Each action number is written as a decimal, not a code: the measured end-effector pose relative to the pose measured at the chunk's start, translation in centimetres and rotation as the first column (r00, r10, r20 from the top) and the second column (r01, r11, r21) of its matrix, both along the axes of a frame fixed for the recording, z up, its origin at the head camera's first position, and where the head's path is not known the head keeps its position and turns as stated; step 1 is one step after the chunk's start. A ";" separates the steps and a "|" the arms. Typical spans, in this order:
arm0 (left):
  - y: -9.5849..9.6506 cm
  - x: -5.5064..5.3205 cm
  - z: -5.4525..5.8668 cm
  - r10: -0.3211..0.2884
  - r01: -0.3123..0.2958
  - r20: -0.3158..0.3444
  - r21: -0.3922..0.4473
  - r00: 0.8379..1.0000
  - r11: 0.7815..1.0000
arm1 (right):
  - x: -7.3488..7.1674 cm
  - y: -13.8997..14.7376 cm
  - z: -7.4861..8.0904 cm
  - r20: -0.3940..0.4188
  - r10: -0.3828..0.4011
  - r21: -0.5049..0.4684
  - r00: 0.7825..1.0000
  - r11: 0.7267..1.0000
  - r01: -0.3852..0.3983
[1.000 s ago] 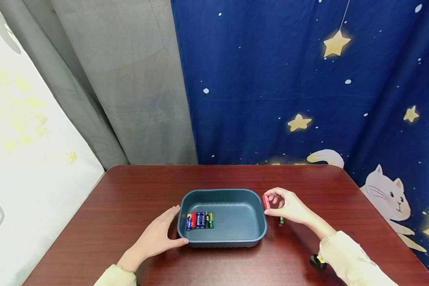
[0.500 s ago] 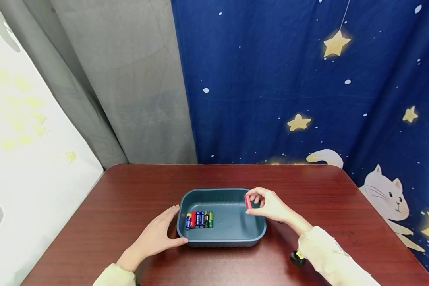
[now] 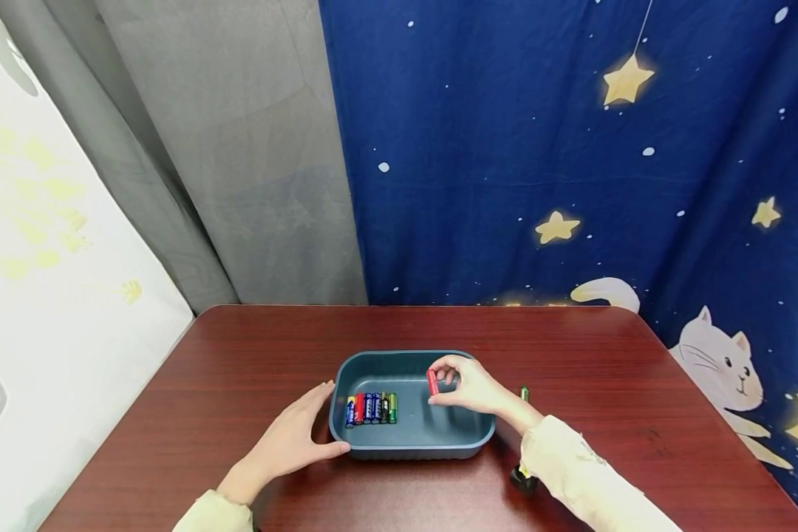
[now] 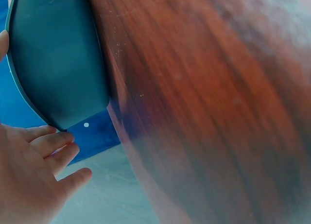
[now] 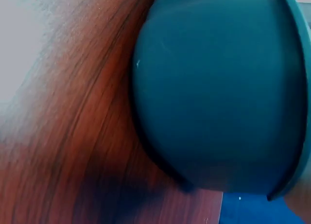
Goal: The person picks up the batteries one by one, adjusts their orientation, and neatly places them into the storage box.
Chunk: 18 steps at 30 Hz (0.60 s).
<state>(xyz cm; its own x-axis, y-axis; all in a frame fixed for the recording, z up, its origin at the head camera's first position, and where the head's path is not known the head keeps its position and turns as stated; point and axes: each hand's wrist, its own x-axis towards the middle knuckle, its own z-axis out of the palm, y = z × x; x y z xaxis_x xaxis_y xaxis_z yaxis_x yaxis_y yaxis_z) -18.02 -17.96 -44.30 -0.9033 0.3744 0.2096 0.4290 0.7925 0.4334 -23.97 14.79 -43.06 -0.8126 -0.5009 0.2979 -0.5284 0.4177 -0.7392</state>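
In the head view, my right hand (image 3: 472, 386) pinches a red battery (image 3: 432, 382) between thumb and fingers, held upright over the right half of a blue-grey plastic bin (image 3: 412, 448). Inside the bin at left, several batteries lie side by side in a row: a blue-and-yellow one (image 3: 350, 411), a red one, dark blue ones (image 3: 372, 408), a black one and a green one (image 3: 392, 408). My left hand (image 3: 289, 440) rests against the bin's left end, thumb at the near corner, fingers at the far rim. The left wrist view shows its fingers straight along the rim.
Another green battery (image 3: 524, 393) lies on the reddish-brown wooden table (image 3: 266, 347) right of the bin, partly behind my right wrist. A black device (image 3: 522, 479) hangs under the right sleeve. Grey and blue curtains (image 3: 465, 185) stand behind the table's far edge.
My right hand has carried the red battery leftward from beside the bin's right rim to over its inside. The left hand and the row of batteries have stayed put.
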 end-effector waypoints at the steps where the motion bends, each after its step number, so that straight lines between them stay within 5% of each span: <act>1: 0.0 0.0 0.0 -0.001 0.001 -0.005 0.000 1.000 1.000 | 0.0 -0.2 0.0 0.002 0.000 0.005 1.000 1.000 0.000; 18: 0.0 0.0 0.1 -0.007 0.007 -0.014 -0.001 1.000 1.000 | 0.2 -3.1 -0.4 0.021 0.033 0.130 0.999 0.991 -0.035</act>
<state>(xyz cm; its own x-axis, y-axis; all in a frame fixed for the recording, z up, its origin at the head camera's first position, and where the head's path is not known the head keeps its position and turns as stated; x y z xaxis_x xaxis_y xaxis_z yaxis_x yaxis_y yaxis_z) -17.99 -17.93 -44.17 -0.8974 0.3811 0.2221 0.4409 0.7898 0.4264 -23.74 11.68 -43.49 -0.7992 -0.5620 0.2129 -0.5304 0.4930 -0.6896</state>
